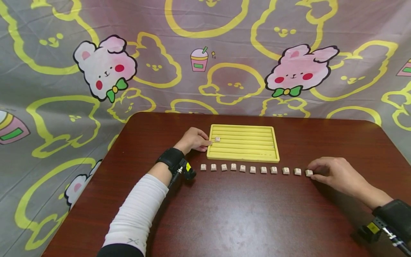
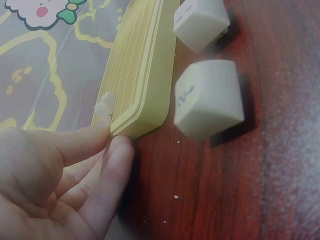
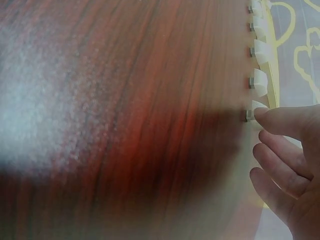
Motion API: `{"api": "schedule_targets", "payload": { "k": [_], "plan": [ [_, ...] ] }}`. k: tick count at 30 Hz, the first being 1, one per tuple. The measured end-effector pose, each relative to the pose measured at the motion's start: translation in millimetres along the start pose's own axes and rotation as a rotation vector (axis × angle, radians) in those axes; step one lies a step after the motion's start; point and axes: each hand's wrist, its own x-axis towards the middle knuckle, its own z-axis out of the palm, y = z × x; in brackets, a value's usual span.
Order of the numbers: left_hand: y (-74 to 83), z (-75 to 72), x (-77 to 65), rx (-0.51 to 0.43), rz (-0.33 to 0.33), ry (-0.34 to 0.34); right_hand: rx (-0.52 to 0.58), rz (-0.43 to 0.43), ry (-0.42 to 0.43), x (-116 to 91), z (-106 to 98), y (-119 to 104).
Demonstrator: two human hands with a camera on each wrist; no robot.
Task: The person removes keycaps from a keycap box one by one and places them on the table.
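A yellow ridged tray (image 1: 243,157) lies flat near the back of the table. My left hand (image 1: 195,139) pinches its left edge between thumb and fingers, close to a white keycap (image 1: 217,139) sitting on the ridges. In front of the tray runs a row of several white keycaps with small dark marks; two of them, such as this near keycap (image 2: 212,100), loom large in the left wrist view. At the row's right end my right hand (image 1: 340,175) pinches the last keycap (image 1: 309,173) between thumb and fingers. The right wrist view shows the thumb partly covering that keycap.
The dark red-brown wooden table (image 1: 244,214) reflects light in front of the row. Behind it hangs a grey curtain (image 1: 231,50) with yellow outlines and rabbit faces. Each wrist wears a black strap with a small camera.
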Motion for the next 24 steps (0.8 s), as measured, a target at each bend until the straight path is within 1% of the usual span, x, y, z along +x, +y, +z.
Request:
{"api": "schedule_targets", "payload": {
  "k": [7, 11, 13, 17, 24],
  "plan": [
    [-0.8, -0.3, 0.2, 0.015, 0.0, 0.004, 0.032, -0.01, -0.024, 0, -7, -2],
    [-0.9, -0.6, 0.4, 0.022, 0.0, 0.004, 0.029, -0.017, -0.018, 1, -12, -6],
    [-1.1, -0.7, 0.9, 0.022, 0.002, 0.006, 0.021, -0.035, 0.002, 3, -12, -8],
    [-1.4, 0.0, 1.1, 0.017, 0.009, 0.006, 0.015, -0.071, 0.03, 10, -14, -13],
    [-1.9, 0.8, 0.4, 0.016, 0.015, 0.008, 0.023, -0.1, 0.005, 30, -15, -32]
  ]
}}
